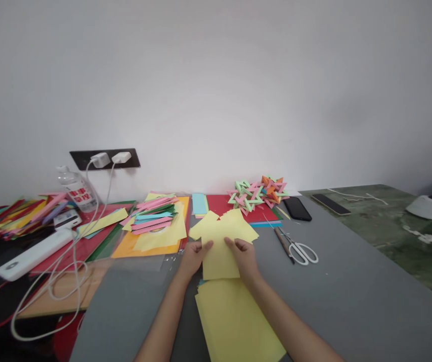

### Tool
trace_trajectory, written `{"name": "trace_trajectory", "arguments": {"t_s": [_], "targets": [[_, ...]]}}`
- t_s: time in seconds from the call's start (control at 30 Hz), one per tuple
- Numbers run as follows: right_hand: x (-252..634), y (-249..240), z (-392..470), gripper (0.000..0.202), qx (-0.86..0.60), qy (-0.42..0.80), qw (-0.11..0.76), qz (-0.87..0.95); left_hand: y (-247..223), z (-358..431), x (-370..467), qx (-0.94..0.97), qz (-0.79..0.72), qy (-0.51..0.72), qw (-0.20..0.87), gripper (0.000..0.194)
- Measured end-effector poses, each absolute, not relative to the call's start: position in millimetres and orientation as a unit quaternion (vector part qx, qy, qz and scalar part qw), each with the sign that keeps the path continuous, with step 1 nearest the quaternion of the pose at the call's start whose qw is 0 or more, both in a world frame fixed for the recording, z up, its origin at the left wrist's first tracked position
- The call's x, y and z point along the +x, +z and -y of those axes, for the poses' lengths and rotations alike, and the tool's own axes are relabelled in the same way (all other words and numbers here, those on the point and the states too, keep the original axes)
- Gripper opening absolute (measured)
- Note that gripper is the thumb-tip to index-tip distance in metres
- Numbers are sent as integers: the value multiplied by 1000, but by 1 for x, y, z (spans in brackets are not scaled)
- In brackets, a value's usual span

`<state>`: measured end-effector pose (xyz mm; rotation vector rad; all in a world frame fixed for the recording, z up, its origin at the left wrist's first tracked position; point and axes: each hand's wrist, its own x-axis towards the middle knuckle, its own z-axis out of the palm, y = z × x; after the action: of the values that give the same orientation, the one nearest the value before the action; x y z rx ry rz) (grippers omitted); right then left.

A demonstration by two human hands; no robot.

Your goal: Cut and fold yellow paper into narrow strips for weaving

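Both my hands hold a yellow sheet of paper (pixel 220 261) by its two sides near the middle of the table. My left hand (pixel 195 256) pinches the left edge, thumb on top. On the opposite edge my right hand (pixel 244 254) grips in the same way. Behind the sheet, more yellow paper pieces (pixel 240 221) fan out to left and right; whether they are held too I cannot tell. A stack of larger yellow sheets (pixel 238 322) lies between my forearms, with a bit of blue paper showing at its top left corner.
Folded paper stars (pixel 246 197) rest on red paper (pixel 219 202) near the wall. Scissors (pixel 303 252), a brown-handled pointed tool (pixel 284 245) and a black phone (pixel 297 208) lie right. Coloured strips (pixel 155 216), white cables (pixel 75 256) and a bottle (pixel 78 191) are left.
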<state>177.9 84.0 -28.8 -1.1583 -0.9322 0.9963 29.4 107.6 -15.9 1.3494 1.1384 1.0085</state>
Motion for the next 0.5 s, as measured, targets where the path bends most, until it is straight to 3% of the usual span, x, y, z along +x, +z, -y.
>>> {"name": "trace_trajectory", "arguments": {"t_s": [0.23,0.5], "targets": [[171,-27,-78,39,-475,500,641,337,-15,-108,29,556,-481,428,526,47],[172,-30,-80,43,-501,450,654,344,-16,-109,28,542,-487,449,517,48]]}}
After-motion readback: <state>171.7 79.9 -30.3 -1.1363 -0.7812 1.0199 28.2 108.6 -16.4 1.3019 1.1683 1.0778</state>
